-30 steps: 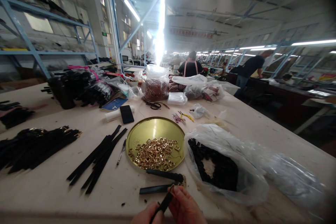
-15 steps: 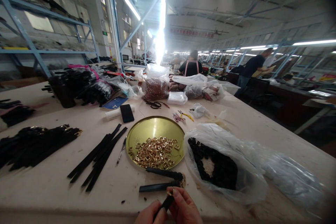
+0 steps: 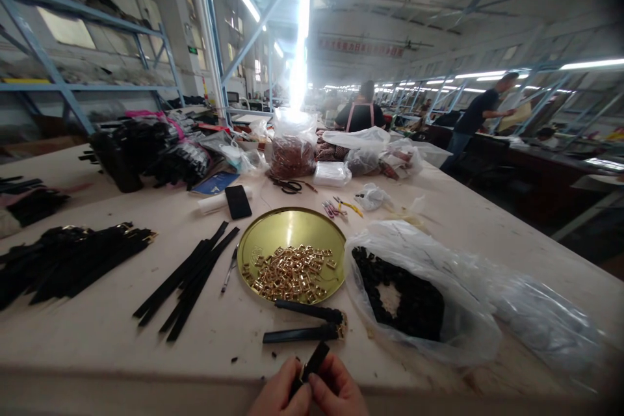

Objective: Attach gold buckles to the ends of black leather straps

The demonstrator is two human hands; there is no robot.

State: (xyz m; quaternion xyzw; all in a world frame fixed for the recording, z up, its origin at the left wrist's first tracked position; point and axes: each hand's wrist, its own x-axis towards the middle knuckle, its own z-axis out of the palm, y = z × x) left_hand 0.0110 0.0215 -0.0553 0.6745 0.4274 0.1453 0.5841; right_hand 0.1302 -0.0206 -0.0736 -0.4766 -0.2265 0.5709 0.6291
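Both our hands pinch one black strap at the table's near edge.

Our left hand [image 3: 279, 395] and right hand [image 3: 338, 391] close fingertips on the black strap [image 3: 312, 366]; just beyond lies a folded strap [image 3: 303, 324], then the gold tray [image 3: 287, 227] of buckles [image 3: 290, 272].

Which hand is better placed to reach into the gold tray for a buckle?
Right, probably. Both hands pinch the black strap at the table edge, but the right hand lies nearer the gold tray of buckles; the left hand can keep its grip.
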